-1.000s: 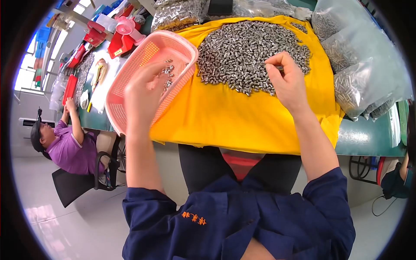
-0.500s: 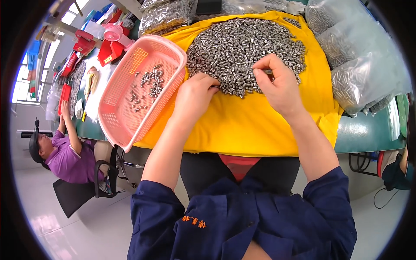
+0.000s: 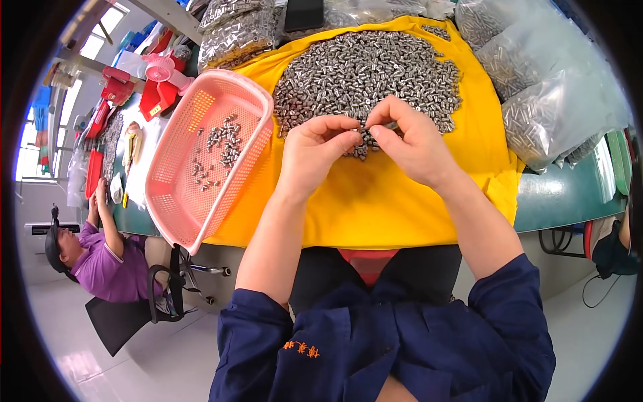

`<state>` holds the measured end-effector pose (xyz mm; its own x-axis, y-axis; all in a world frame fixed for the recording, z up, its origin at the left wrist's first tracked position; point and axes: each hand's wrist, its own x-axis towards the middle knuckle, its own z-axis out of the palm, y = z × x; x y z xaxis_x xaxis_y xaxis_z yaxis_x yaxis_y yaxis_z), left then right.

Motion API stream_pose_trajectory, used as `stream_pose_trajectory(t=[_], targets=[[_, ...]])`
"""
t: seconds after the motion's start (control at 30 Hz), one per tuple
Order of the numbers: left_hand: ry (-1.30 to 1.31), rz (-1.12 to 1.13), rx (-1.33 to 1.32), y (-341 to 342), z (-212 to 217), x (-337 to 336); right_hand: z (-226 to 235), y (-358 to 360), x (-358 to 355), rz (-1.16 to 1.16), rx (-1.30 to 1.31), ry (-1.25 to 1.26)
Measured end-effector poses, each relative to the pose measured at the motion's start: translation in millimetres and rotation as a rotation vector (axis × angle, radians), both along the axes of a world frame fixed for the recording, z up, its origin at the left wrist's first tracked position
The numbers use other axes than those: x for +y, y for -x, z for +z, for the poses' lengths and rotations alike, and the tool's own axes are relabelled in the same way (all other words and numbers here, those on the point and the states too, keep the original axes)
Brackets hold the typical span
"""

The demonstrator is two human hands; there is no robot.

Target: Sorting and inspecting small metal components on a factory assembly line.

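Observation:
A broad heap of small silvery metal parts (image 3: pixel 375 70), like short cylinders, lies on a yellow cloth (image 3: pixel 402 214). Over the heap's near edge my left hand (image 3: pixel 315 151) and my right hand (image 3: pixel 412 144) meet, thumb and forefinger of each pinched together. A small dark metal part (image 3: pixel 363 128) shows between the two sets of fingertips; its exact shape is mostly hidden. To the left of my left hand, a pink plastic basket (image 3: pixel 167 194) rests tilted on the cloth, with several scattered metal parts (image 3: pixel 224 142) in it.
Clear bags of metal parts (image 3: pixel 536 120) line the right side, and more bags (image 3: pixel 234 33) stand at the back left beside a black phone (image 3: pixel 303 15). A pink fan (image 3: pixel 161 67) and red bins (image 3: pixel 157 100) are at left, where a person in purple (image 3: pixel 110 264) sits.
My right hand has moved left and my left hand slightly right, so their fingertips now meet over the heap's near edge. The view has shifted slightly.

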<state>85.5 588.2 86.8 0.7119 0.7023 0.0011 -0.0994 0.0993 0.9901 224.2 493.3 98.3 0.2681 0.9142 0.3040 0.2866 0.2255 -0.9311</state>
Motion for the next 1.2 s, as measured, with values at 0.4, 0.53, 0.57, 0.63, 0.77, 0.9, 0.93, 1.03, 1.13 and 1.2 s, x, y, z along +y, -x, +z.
stream_pose_trajectory(t=[0.4,0.53,0.57,0.63,0.77,0.9,0.93,1.03,1.13,1.2], targets=[[-0.13,0.01,-0.028,-1.1,-10.3,-0.5,-0.4,3.9,-0.2,-0.037,-0.291,0.02],[-0.322,0.036,0.04,-4.9,-11.0,0.2,-4.2,6.3,1.2,-0.096,-0.409,-0.042],[-0.321,0.037,0.041,-4.5,-10.3,-1.6,-5.5,6.9,0.9,-0.095,-0.409,-0.041],[-0.419,0.06,0.171,-4.9,-8.5,-3.5,-8.6,7.0,2.2,-0.096,-0.485,-0.048],[-0.912,0.143,0.197,-11.7,-0.1,-7.0,-8.8,4.6,2.5,-0.176,-0.588,-0.064],[-0.946,0.317,0.294,-6.3,-5.7,2.9,0.4,1.9,-1.3,-0.208,-0.318,0.0],[-0.827,0.314,0.304,-3.8,-5.6,4.5,2.1,0.3,-2.0,-0.247,-0.224,0.001],[-0.476,0.188,0.126,-5.5,-12.5,5.7,1.5,0.4,-1.5,-0.192,-0.163,0.035],[-0.068,0.056,0.021,0.3,-10.8,4.6,-0.3,2.1,-0.2,-0.12,-0.148,0.003],[0.154,-0.018,-0.029,1.5,-11.0,5.2,1.0,2.1,-0.8,-0.09,-0.128,0.036]])
